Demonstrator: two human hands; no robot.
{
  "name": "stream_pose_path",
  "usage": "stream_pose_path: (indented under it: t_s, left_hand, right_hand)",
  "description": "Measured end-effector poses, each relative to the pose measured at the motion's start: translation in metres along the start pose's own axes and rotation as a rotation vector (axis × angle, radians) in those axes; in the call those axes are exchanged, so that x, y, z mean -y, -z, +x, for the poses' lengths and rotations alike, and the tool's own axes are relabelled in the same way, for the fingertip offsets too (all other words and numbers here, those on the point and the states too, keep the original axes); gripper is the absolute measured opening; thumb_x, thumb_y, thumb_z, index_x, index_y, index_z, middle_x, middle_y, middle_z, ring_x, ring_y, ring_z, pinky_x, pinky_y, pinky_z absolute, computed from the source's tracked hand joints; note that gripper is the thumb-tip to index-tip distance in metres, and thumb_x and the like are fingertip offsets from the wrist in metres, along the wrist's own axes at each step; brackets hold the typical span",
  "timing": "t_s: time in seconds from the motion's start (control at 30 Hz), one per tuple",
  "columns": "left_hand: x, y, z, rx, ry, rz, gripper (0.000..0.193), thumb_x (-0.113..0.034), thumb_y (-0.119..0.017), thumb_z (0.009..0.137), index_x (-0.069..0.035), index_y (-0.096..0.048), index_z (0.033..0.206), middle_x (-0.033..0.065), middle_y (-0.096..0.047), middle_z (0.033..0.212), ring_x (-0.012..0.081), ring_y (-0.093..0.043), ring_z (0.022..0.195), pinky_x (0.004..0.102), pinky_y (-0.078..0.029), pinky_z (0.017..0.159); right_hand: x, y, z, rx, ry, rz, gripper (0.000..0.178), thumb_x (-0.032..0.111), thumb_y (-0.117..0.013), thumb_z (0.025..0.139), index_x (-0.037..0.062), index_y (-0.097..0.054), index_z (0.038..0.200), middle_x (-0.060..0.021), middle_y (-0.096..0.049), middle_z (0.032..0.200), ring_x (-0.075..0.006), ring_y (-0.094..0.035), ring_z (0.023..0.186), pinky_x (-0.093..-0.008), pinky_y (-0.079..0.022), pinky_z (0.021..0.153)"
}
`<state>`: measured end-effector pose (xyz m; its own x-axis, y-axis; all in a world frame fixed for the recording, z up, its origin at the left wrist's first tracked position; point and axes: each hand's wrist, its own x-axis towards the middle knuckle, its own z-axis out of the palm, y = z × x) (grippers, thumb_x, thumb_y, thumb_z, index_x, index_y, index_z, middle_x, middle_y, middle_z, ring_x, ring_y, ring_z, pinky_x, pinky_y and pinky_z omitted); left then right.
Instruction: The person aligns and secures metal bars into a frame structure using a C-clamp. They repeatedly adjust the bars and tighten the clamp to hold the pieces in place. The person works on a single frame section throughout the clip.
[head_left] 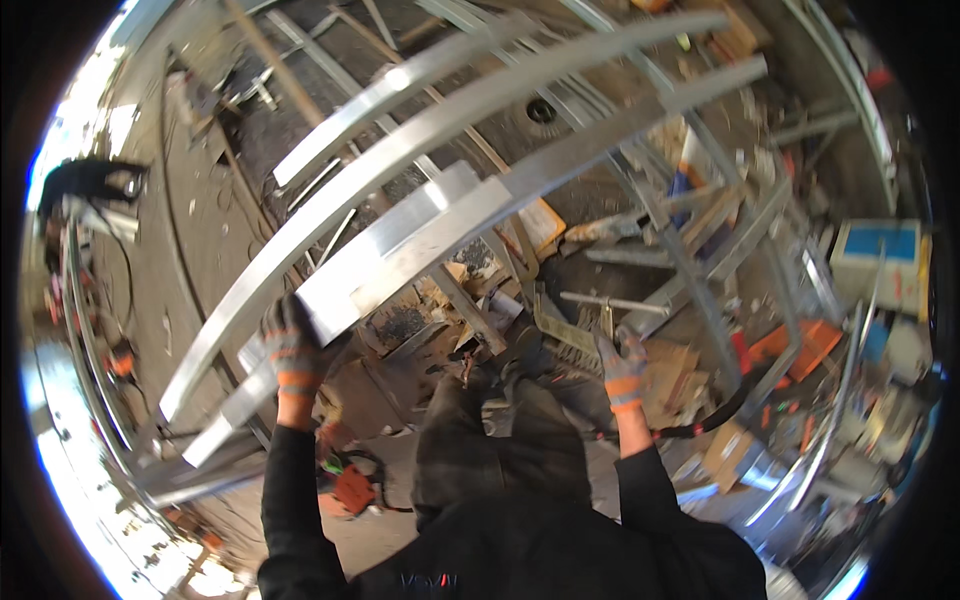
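Note:
My left hand (292, 345), in a grey glove with orange bands, grips the near part of a straight silver metal beam (430, 235). The beam slants from lower left to upper right, and a shorter flat metal piece lies along it. Its fingertips are dark and partly blurred. My right hand (622, 368), in a matching glove, is raised to the right of my legs with thumb and fingers apart. Just beyond its fingers is a thin pale bar (615, 303) with a short upright piece. Farther out, a long curved metal beam (400, 150) runs alongside the straight one.
Another curved metal piece (400, 80) lies beyond, above a metal frame (690, 280). Scraps and cardboard (670, 380) litter the floor. An orange-and-black tool (350, 485) lies near my left arm, and a pale box with a blue panel (880, 265) stands at right.

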<state>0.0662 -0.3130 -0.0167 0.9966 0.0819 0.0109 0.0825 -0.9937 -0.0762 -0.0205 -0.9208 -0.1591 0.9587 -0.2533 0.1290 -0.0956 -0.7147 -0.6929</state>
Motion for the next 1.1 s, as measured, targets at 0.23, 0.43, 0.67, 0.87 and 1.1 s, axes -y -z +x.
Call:
stream_pose_path:
  t_s: [0.23,0.43,0.67,0.87,1.1]
  left_hand:
    - [0.013,0.032,-0.003,-0.080,-0.006,-0.159,0.127,-0.066,-0.103,0.068,-0.003,-0.052,0.166,0.0215,-0.060,0.156,0.0428,-0.053,0.150,0.0674,-0.035,0.131]
    - [0.022,0.045,-0.011,-0.026,0.031,-0.206,0.130,-0.066,-0.102,0.070,-0.002,-0.050,0.170,0.0231,-0.057,0.162,0.0464,-0.052,0.154,0.0707,-0.033,0.132]
    - [0.024,0.047,-0.016,0.005,0.026,-0.156,0.133,-0.072,-0.099,0.072,-0.003,-0.048,0.173,0.0264,-0.058,0.164,0.0494,-0.051,0.157,0.0723,-0.035,0.132]
    - [0.019,0.033,-0.017,-0.069,0.039,-0.157,0.134,-0.067,-0.102,0.069,-0.004,-0.048,0.175,0.0241,-0.059,0.157,0.0452,-0.055,0.150,0.0670,-0.040,0.129]
    - [0.016,0.026,-0.018,-0.060,0.039,-0.105,0.135,-0.069,-0.101,0.069,-0.005,-0.047,0.176,0.0251,-0.059,0.158,0.0453,-0.054,0.152,0.0662,-0.038,0.131]
  right_hand:
    - [0.225,0.134,0.083,0.137,0.530,-0.226,0.027,0.007,-0.091,0.094,0.0009,-0.084,0.119,-0.0159,-0.072,0.104,-0.0343,-0.071,0.096,-0.0457,-0.056,0.083]
    - [0.287,0.107,0.109,0.188,0.781,-0.214,0.026,0.012,-0.095,0.089,0.0011,-0.083,0.109,-0.0164,-0.076,0.092,-0.0385,-0.073,0.081,-0.0472,-0.058,0.076]
    - [0.258,0.042,0.115,0.193,0.682,-0.198,0.031,0.024,-0.098,0.089,0.0035,-0.082,0.105,-0.0140,-0.072,0.090,-0.0382,-0.071,0.080,-0.0501,-0.058,0.073]
    - [0.243,0.030,0.125,0.178,0.930,-0.238,0.025,0.023,-0.096,0.092,0.0053,-0.083,0.104,-0.0142,-0.075,0.098,-0.0373,-0.073,0.087,-0.0509,-0.058,0.075]
    - [0.280,0.044,0.128,0.220,0.796,-0.028,0.023,0.015,-0.096,0.092,0.0041,-0.080,0.105,-0.0125,-0.075,0.095,-0.0343,-0.071,0.082,-0.0468,-0.058,0.073]
